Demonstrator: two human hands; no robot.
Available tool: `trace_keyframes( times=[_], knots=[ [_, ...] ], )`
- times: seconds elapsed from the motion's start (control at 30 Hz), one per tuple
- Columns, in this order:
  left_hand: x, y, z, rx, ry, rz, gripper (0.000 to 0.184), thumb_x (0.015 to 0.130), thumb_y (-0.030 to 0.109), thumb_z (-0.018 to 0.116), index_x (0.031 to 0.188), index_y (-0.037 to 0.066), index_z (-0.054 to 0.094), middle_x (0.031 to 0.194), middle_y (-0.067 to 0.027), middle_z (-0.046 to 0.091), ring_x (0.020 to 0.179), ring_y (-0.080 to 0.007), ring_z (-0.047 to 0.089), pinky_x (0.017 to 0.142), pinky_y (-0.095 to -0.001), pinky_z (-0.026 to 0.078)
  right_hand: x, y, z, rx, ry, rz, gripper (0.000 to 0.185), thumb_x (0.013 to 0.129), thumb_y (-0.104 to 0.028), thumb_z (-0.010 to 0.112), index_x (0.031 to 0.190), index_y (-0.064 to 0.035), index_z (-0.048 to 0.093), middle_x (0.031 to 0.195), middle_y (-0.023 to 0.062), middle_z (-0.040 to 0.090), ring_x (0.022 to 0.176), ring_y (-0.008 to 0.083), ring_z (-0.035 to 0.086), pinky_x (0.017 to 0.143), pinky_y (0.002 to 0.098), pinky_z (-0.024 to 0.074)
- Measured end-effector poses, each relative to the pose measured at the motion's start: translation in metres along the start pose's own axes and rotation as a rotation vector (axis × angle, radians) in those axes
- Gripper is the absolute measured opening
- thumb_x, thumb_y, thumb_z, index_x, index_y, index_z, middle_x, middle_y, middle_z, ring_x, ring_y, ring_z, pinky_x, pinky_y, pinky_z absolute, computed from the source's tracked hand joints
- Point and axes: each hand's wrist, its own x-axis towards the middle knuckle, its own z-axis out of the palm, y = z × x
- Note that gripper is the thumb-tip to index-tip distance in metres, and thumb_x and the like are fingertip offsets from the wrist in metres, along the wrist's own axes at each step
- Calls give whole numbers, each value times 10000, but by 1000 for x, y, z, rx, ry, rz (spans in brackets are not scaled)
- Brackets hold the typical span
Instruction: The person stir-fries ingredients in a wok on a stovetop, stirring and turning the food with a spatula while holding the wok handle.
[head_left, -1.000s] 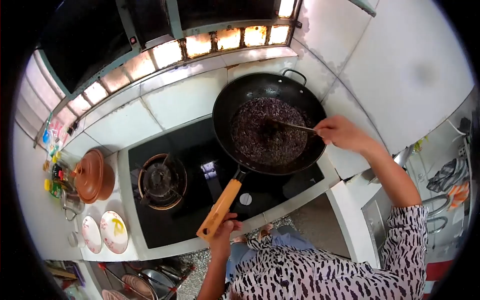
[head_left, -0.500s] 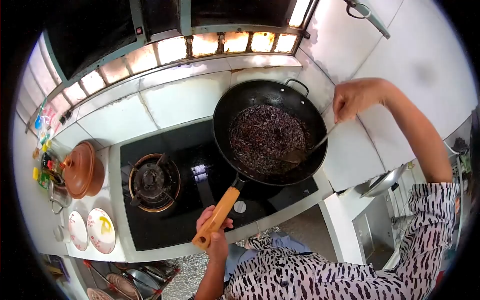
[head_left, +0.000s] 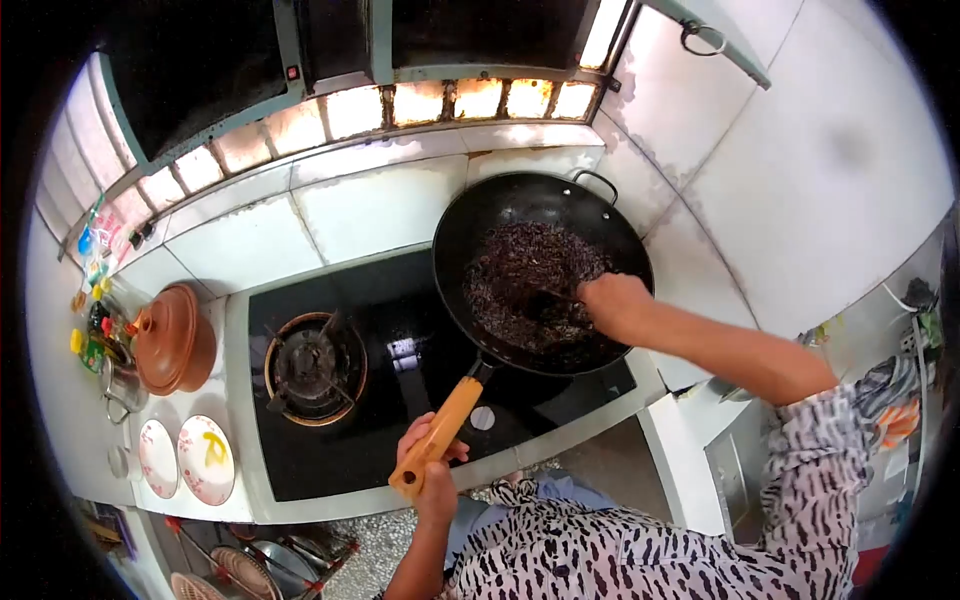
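My left hand (head_left: 433, 460) is wrapped round the wooden handle (head_left: 447, 420) of a black wok (head_left: 470, 205). The wok sits over the right side of the black glass hob (head_left: 400, 285). Inside it lies a dark, reddish-brown mass of small shredded pieces (head_left: 515, 260), whose kind I cannot make out. Over the wok's right side, my right hand (head_left: 618, 305) is closed on a metal spatula (head_left: 550, 303). Its head is down in the dark food, and my fist hides most of its handle.
A bare gas burner (head_left: 315, 368) occupies the hob's left side. Beyond it stand a lidded brown clay pot (head_left: 175, 340), a metal mug (head_left: 120, 385) and two patterned plates (head_left: 207, 485). Tiled walls (head_left: 690, 250) rise behind and right of the wok. A sink (head_left: 735, 480) lies at right.
My right hand has come down and left from above the wok's rim, pushing the spatula leftward through the food. My left hand keeps its hold on the handle. The view has shifted slightly.
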Motion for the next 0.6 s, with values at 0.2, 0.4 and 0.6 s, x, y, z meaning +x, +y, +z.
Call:
trace_keyframes(
  times=[0.2,0.4,0.6],
  knots=[
    [1,0,-3,-19,-16,-23,555,765,388,603,1135,27,402,1192,-165,394,739,-199,572,595,-285,483,18,73,53,864,301,-53,143,778,-105,518,888,-20,553,638,106,545,499,206,509,439,333,412],
    [1,4,0,-19,-5,-53,536,777,367,594,1139,22,400,1200,-170,390,738,-201,573,592,-283,485,-33,92,-40,1822,-223,487,158,818,-58,441,966,-35,488,593,41,457,354,42,268,300,195,175],
    [1,1,-4,-14,-34,-26,541,780,373,587,1140,20,391,1198,-169,392,744,-199,573,591,-282,486,-38,84,-76,1031,-140,227,130,743,-75,483,821,-22,572,574,32,501,396,72,374,343,214,265]
  ],
)
